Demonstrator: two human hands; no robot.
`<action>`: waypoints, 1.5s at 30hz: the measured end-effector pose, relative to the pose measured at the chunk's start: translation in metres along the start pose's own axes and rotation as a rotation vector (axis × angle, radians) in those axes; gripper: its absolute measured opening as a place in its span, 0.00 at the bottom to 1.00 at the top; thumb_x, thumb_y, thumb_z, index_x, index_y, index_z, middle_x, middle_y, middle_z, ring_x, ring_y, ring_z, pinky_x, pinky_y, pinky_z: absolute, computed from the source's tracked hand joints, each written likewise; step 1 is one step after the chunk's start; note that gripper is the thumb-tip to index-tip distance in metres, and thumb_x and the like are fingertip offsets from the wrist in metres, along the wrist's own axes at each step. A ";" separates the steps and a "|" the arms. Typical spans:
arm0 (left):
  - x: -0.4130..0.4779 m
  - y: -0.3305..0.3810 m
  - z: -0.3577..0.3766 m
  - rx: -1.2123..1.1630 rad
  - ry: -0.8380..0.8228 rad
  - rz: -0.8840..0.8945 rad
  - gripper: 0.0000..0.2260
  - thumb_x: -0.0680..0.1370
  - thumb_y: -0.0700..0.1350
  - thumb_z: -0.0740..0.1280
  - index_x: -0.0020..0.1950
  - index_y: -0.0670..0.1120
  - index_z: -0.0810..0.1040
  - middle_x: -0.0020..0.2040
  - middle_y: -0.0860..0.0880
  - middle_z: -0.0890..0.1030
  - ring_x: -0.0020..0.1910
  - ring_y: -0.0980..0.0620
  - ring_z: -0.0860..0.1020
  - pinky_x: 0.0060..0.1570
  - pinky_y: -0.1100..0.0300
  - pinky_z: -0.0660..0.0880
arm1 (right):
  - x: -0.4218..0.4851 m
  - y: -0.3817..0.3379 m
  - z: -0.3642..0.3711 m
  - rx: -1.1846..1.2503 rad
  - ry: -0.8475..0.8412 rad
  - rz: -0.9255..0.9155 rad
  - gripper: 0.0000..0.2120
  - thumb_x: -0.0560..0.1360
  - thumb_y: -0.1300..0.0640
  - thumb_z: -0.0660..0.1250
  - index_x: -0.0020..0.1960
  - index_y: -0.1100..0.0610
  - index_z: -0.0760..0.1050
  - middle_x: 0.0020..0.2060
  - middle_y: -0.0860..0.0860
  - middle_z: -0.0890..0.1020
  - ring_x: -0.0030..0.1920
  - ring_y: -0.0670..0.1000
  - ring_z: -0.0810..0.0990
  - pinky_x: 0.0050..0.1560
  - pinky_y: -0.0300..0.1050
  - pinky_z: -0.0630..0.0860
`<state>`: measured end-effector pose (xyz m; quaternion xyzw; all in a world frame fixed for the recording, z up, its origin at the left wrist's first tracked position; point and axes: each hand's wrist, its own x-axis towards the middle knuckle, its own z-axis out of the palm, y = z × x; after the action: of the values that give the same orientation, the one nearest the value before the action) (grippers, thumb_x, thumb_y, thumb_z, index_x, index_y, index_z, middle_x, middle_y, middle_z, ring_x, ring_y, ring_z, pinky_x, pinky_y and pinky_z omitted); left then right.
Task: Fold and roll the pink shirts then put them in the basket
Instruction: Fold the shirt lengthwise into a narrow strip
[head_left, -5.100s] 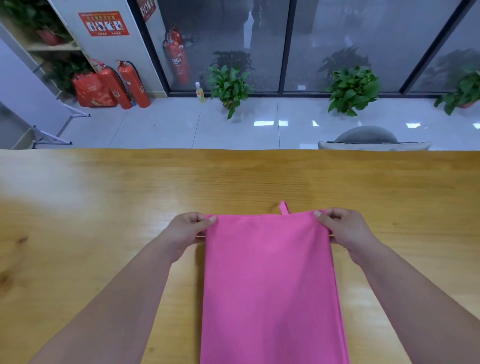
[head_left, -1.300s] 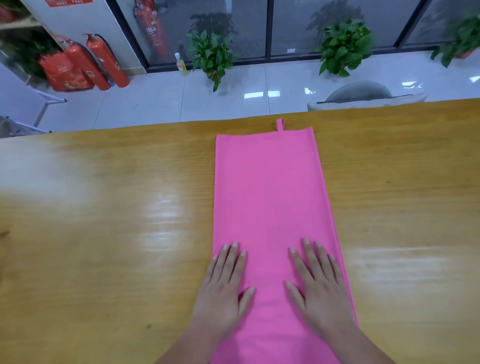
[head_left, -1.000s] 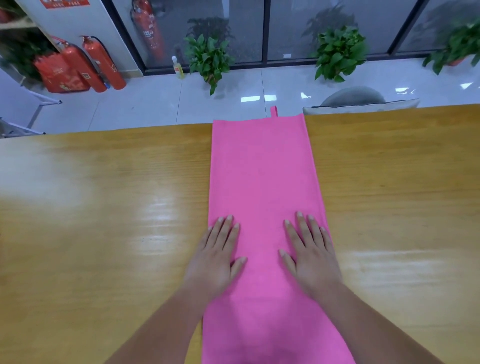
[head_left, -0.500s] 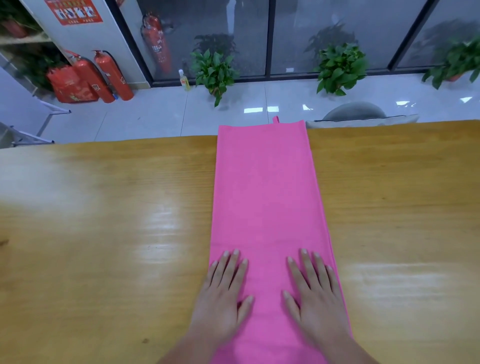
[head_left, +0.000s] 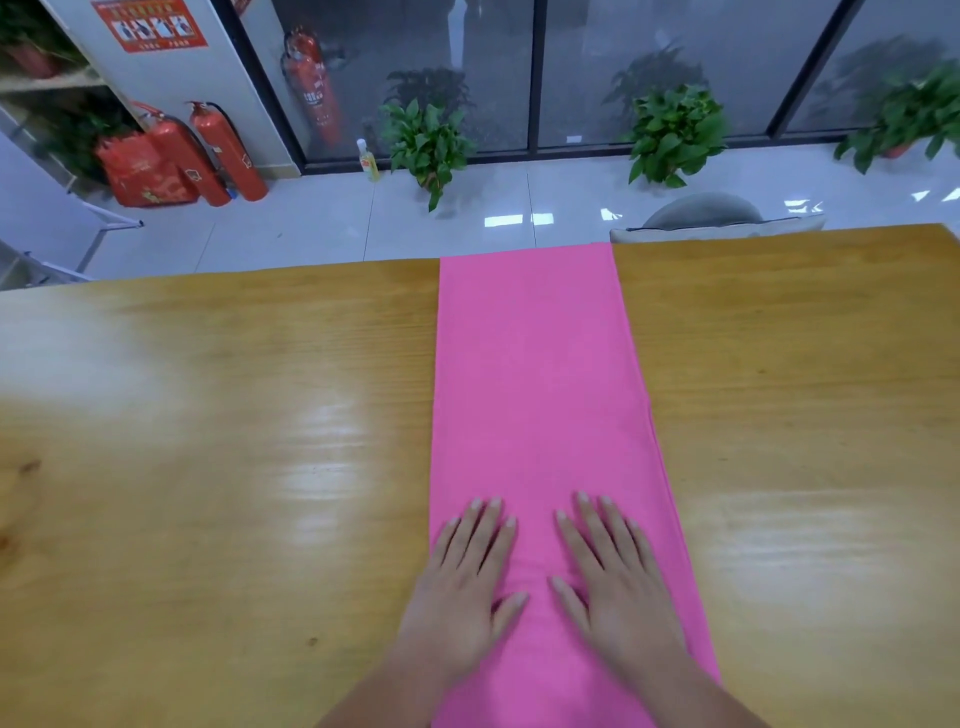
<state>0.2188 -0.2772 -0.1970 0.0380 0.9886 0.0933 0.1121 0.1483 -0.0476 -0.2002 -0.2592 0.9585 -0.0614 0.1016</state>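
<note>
A pink shirt (head_left: 535, 374) lies folded into a long narrow strip down the middle of the wooden table (head_left: 208, 441), its far end at the table's far edge. My left hand (head_left: 465, 587) lies flat, palm down, on the strip's near left part, fingers spread. Beside it my right hand (head_left: 613, 582) presses flat on the near right part. Neither hand holds anything. No basket is in view.
Beyond the table's far edge stands a grey chair (head_left: 711, 218). Potted plants (head_left: 426, 140) line the glass wall, and red fire extinguishers (head_left: 223, 150) stand at the back left on the tiled floor.
Five seconds ago both hands pinched the strip's far corners; since then they have lain flat on it, sliding outward and back toward me. The small loop at its far end no longer shows.
</note>
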 end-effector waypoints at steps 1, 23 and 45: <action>-0.019 -0.006 0.004 0.010 0.014 0.009 0.36 0.86 0.66 0.53 0.87 0.50 0.46 0.87 0.48 0.44 0.86 0.46 0.42 0.81 0.45 0.48 | -0.017 0.009 0.002 0.004 0.016 0.014 0.37 0.83 0.36 0.58 0.86 0.46 0.50 0.86 0.49 0.47 0.85 0.54 0.45 0.82 0.62 0.56; -0.096 -0.001 0.012 0.131 -0.113 0.175 0.38 0.85 0.70 0.47 0.86 0.50 0.40 0.86 0.48 0.36 0.84 0.46 0.35 0.80 0.45 0.40 | -0.126 0.013 0.002 -0.090 -0.136 0.096 0.35 0.85 0.32 0.45 0.86 0.44 0.39 0.85 0.47 0.37 0.84 0.54 0.35 0.82 0.57 0.44; -0.181 0.033 0.004 0.077 -0.167 -0.236 0.33 0.85 0.62 0.54 0.87 0.49 0.51 0.87 0.53 0.49 0.83 0.46 0.53 0.80 0.49 0.57 | -0.173 0.032 0.004 0.172 -0.170 0.127 0.31 0.86 0.41 0.57 0.85 0.40 0.50 0.85 0.45 0.44 0.85 0.51 0.41 0.82 0.53 0.58</action>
<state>0.3973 -0.2612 -0.1554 -0.0664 0.9763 0.0383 0.2024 0.2800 0.0675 -0.1816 -0.1924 0.9522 -0.1144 0.2078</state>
